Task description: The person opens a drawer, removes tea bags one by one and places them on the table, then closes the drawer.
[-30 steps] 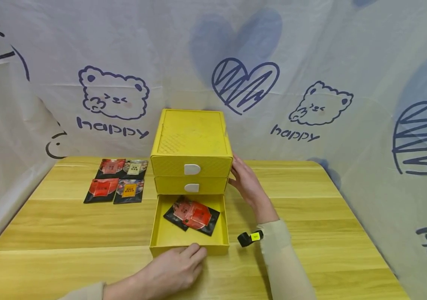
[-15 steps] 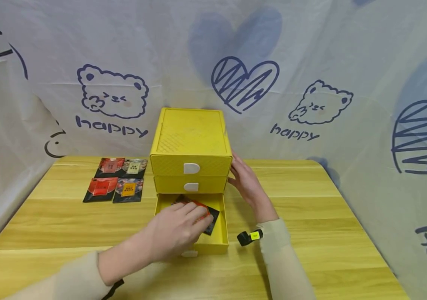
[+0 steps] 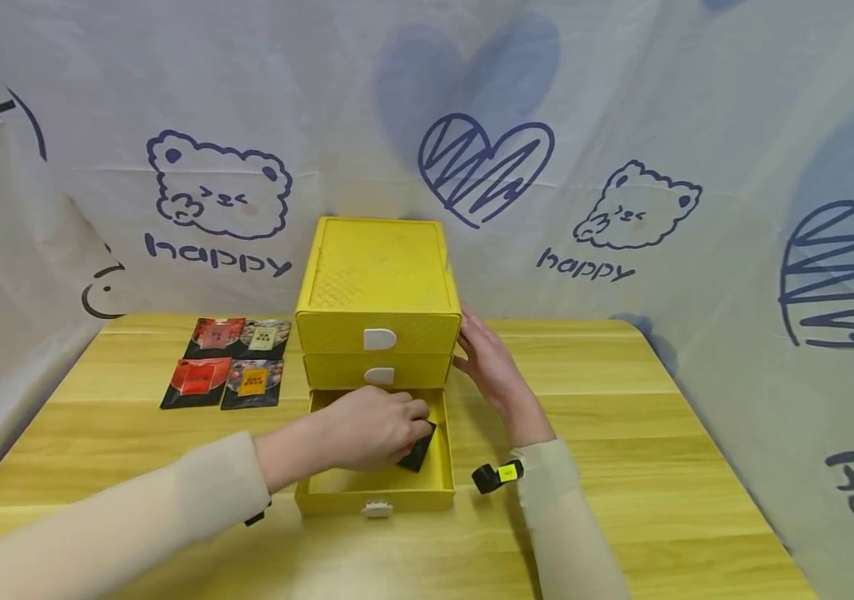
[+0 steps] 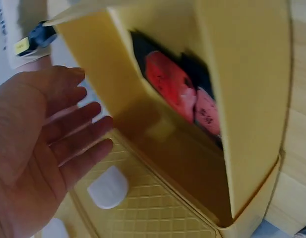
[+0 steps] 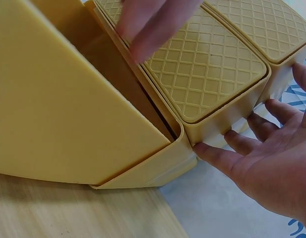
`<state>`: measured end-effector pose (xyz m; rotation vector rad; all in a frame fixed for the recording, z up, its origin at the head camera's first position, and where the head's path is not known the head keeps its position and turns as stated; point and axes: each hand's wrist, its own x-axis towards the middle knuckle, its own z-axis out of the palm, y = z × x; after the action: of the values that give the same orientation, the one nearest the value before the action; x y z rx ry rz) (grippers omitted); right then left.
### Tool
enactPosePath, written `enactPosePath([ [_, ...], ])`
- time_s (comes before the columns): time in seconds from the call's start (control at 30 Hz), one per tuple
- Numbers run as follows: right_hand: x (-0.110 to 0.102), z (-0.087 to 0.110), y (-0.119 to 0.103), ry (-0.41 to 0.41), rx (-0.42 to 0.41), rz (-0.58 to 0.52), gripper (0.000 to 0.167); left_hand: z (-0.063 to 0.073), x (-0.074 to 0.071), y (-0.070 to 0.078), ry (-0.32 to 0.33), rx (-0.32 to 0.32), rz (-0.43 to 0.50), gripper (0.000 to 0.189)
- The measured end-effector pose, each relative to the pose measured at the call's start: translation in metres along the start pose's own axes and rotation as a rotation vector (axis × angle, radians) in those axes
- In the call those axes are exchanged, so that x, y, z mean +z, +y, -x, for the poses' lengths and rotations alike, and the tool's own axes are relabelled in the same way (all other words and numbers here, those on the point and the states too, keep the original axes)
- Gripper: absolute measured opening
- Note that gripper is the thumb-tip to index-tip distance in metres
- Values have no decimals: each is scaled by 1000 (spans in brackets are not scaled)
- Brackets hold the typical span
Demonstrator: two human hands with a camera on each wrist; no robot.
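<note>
A yellow three-drawer box stands on the table with its bottom drawer pulled out. Over that drawer reaches my left hand, mostly covering two flat black-and-red packets in the head view. The left wrist view has this hand's fingers loosely extended with nothing between them, apart from the red-labelled packet and the pinkish one overlapping it. Only a black corner of a packet shows beside the knuckles from above. With extended fingers, my right hand rests its fingertips against the box's right side.
Several flat packets lie in two rows on the table, left of the box. A black strap with a yellow label is at the right wrist. A printed cloth hangs behind the table.
My left hand has gone from the bottom drawer's front, up and into the drawer over the packets, uncovering the white handle. The right hand stays against the box's side.
</note>
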<state>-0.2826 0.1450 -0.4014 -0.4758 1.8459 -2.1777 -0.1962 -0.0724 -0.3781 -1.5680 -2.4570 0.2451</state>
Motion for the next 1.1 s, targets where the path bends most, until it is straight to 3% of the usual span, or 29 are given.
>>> enactPosePath([
  [0.27, 2, -2, 0, 6, -5, 11, 59, -8, 13, -8, -190, -35, -40, 22],
  [0.5, 4, -4, 1, -3, -4, 9, 59, -14, 22, -11, -337, -68, -54, 55],
  [0.67, 4, -5, 1, -9, -4, 10, 59, -13, 30, -9, -368, -90, -38, 61],
  [0.9, 2, -4, 0, -3, 3, 21, 58, -15, 36, -6, -380, -112, 12, 54],
  [1.1, 0, 0, 1, 8, 12, 24, 59, -17, 38, -4, -362, -86, -17, 39],
])
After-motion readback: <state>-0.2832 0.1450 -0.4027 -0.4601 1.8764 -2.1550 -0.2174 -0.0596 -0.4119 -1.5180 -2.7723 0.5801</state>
